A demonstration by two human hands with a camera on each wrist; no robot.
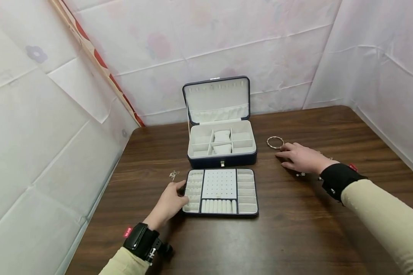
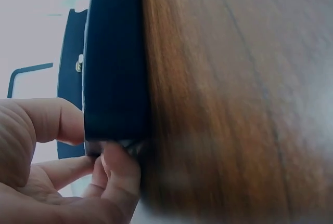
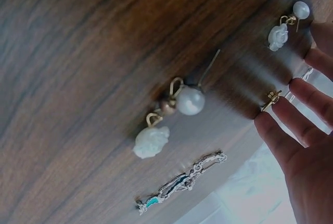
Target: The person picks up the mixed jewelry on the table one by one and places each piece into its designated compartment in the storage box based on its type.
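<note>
A dark blue jewellery box (image 1: 221,142) stands open on the wooden table (image 1: 296,229), its lid upright. Its lift-out tray (image 1: 220,193), with white padded slots, lies in front of it. My left hand (image 1: 177,194) holds the tray's left edge; the left wrist view shows my thumb (image 2: 52,120) and a fingertip (image 2: 122,167) against the tray's blue wall (image 2: 114,63). My right hand (image 1: 285,156) lies flat on the table with straight fingers (image 3: 299,130), just below a gold bangle (image 1: 274,142). Under that hand lie a pearl earring (image 3: 174,112), a second earring (image 3: 286,24) and a small gold piece (image 3: 271,99).
A small silvery trinket (image 1: 173,175) lies left of the tray. A silver and turquoise pin (image 3: 182,182) lies by the earrings. White sheeting (image 1: 38,133) walls in the table on the left, back and right. Dark wristbands sit on both wrists.
</note>
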